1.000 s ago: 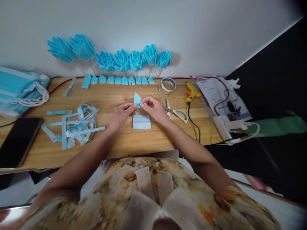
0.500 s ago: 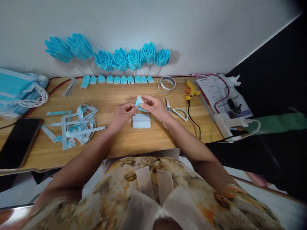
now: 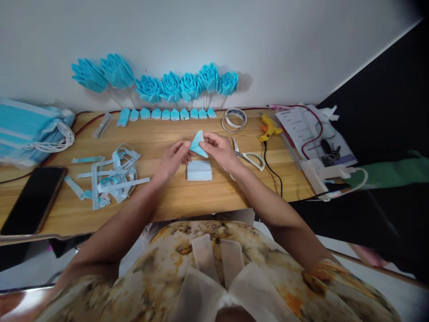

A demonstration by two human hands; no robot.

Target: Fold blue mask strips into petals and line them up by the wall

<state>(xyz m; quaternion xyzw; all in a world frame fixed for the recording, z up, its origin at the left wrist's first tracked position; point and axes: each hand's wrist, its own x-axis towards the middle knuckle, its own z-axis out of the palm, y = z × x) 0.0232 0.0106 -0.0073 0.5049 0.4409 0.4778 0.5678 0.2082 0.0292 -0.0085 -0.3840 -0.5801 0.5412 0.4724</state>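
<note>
A small light-blue sheet (image 3: 198,144), folded to a triangle, is held up over the table between my two hands. My right hand (image 3: 221,151) pinches its right side, thumb in front and fingers behind. My left hand (image 3: 174,157) has thumb and fingertips closed at its left corner. Just below lies a neat stack of pale-blue cut pieces (image 3: 199,171). White-handled scissors (image 3: 250,157) rest beside my right hand, one handle partly hidden by the wrist. Farther back, several small folded blue pieces (image 3: 174,115) stand in a row.
Blue flowers on sticks (image 3: 170,87) lean at the wall. Tape rolls (image 3: 234,120) and a yellow glue gun (image 3: 269,128) lie back right, its cord trailing forward. Left are cut strips (image 3: 115,176), a phone (image 3: 33,200) and blue masks (image 3: 23,129). A power strip (image 3: 315,179) sits right.
The folded sheet has turned in my fingers, its point now leaning right. My left hand has shifted slightly. The whole view has moved a little.
</note>
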